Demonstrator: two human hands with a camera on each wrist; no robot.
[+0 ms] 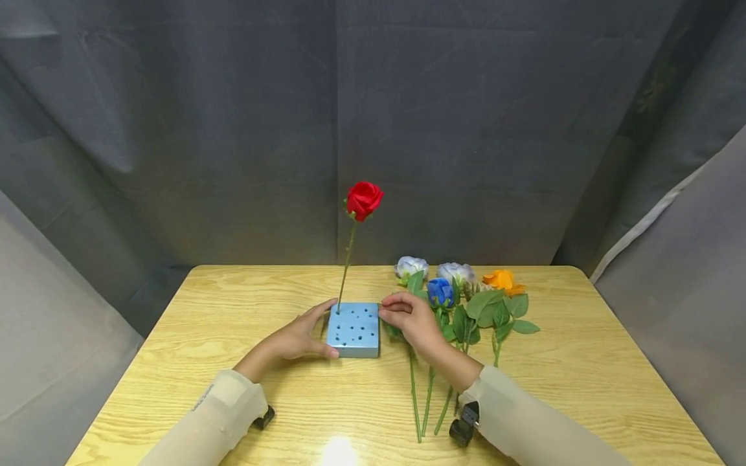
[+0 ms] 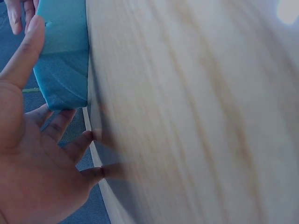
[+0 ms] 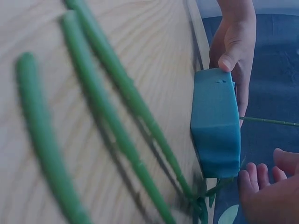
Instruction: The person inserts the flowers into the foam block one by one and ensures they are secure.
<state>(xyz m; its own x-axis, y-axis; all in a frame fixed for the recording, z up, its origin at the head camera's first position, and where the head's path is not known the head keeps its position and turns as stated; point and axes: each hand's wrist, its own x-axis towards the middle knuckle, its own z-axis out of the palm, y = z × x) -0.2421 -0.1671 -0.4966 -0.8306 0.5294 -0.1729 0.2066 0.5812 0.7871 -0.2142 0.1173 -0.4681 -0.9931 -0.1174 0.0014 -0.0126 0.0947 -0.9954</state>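
A light blue foam block (image 1: pixel 353 329) dotted with small holes sits on the table. One red rose (image 1: pixel 364 200) rises from its back left hole, the stem leaning slightly right. My left hand (image 1: pixel 300 335) holds the block from the left, thumb at the front corner and fingers by the back one; the left wrist view shows the thumb (image 2: pixel 29 49) along the block. Beside the block's right edge is my right hand (image 1: pixel 412 320), its fingers loosely bent and nothing seen between them. Whether its fingertips touch the foam, I cannot tell.
Right of the block lie a blue rose (image 1: pixel 440 292), pale lilac flowers (image 1: pixel 411 266) and an orange flower (image 1: pixel 504 281), with green leaves. Their stems (image 1: pixel 430 398) point toward the table's front, under and beside my right forearm. Grey curtains (image 1: pixel 454 129) hang behind the table.
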